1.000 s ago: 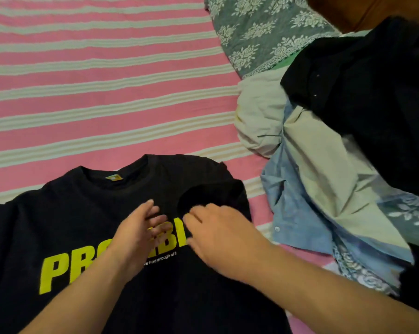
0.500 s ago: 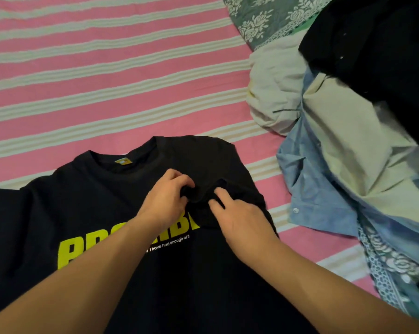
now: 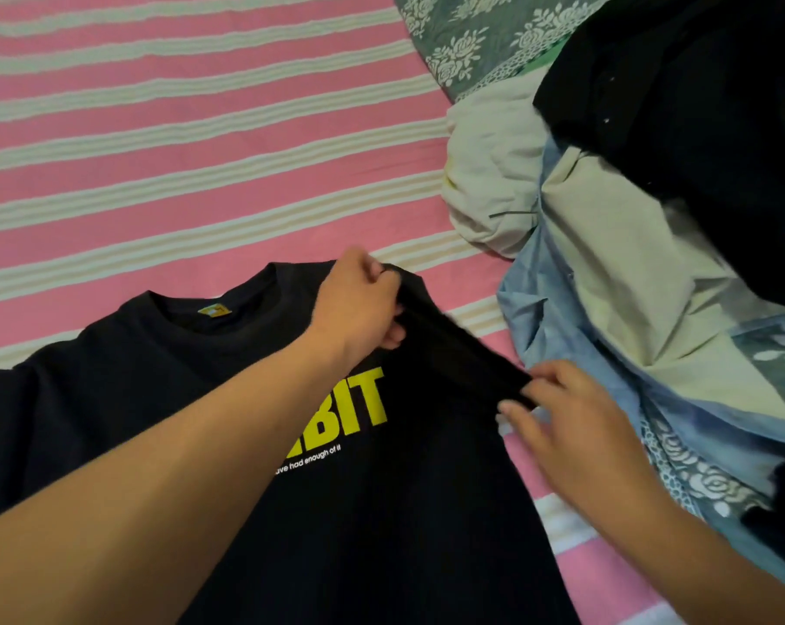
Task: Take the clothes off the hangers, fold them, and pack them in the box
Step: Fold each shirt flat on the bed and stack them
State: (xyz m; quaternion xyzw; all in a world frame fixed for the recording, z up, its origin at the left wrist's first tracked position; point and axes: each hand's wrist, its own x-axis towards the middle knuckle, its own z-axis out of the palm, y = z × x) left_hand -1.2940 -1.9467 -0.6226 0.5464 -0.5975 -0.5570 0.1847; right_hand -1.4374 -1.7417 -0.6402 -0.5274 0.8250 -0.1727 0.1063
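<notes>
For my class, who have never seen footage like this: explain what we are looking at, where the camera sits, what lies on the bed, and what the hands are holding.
There is no machine here. A person wears one camera on the head, so the view looks forward and down at their own two arms.

A bed sheet with pink and pale stripes is the work surface. On it lies a black T-shirt, front up, with yellow letters. To the right sits a pile of clothes: pale, light blue and black garments, not yet folded. A floral grey cloth shows at the top. No hanger or box can be seen.

The left hand grips the shirt near its shoulder. The right hand pinches the end of the sleeve, which is stretched between the two hands.
</notes>
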